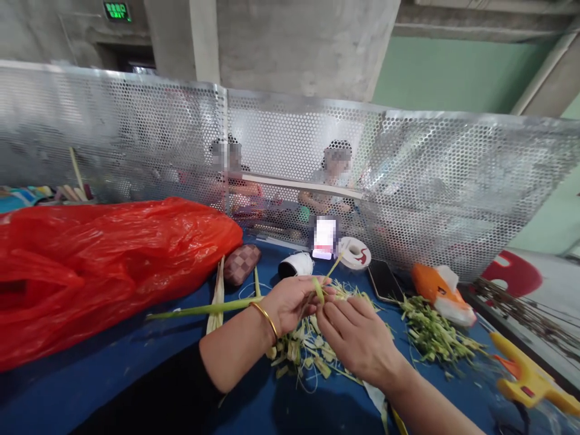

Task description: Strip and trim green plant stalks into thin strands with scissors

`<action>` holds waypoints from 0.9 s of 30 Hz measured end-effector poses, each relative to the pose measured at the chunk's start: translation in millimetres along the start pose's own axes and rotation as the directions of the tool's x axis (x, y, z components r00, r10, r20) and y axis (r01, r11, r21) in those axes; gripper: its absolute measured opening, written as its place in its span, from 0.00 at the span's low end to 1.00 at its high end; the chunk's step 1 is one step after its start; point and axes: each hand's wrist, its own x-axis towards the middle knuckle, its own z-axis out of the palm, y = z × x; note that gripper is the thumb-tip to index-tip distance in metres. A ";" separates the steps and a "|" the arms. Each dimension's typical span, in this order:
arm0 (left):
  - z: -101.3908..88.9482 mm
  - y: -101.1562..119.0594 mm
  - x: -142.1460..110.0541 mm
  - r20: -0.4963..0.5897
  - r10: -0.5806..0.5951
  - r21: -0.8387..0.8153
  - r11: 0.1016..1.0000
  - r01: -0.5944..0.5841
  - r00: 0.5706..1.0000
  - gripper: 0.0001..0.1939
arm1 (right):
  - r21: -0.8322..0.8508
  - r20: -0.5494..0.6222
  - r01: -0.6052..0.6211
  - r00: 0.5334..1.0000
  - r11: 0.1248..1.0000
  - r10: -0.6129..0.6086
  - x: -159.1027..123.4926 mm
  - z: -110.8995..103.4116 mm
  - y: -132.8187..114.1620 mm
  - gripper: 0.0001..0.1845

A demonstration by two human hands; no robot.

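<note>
My left hand (292,302), with a gold bangle at its wrist, is closed around a looped green leaf strip (319,292). Fingertips of my right hand (357,335) pinch at the same strip from the other side; the exact grip is partly hidden by the fingers. A thin yellowish strip end (334,266) sticks up from between the hands. Beneath them lies a heap of cut leaf scraps (312,356) with some loose thread. A long green stalk (194,310) runs behind my left wrist, crossing a pale dry husk (217,296).
A red plastic bag (136,266) fills the left. Along the back are a checked pouch (242,264), a lit phone (324,237), a tape roll (354,253) and a dark phone (385,280). Tissues (441,293) and a yellow glue gun (528,374) lie right. Two people sit beyond a perforated screen (290,133).
</note>
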 end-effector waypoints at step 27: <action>8.1 -7.8 -3.5 0.068 0.078 0.065 0.994 -0.083 0.995 0.07 | 0.730 0.275 -0.674 0.441 0.113 0.855 6.1 -1.4 12.8 0.09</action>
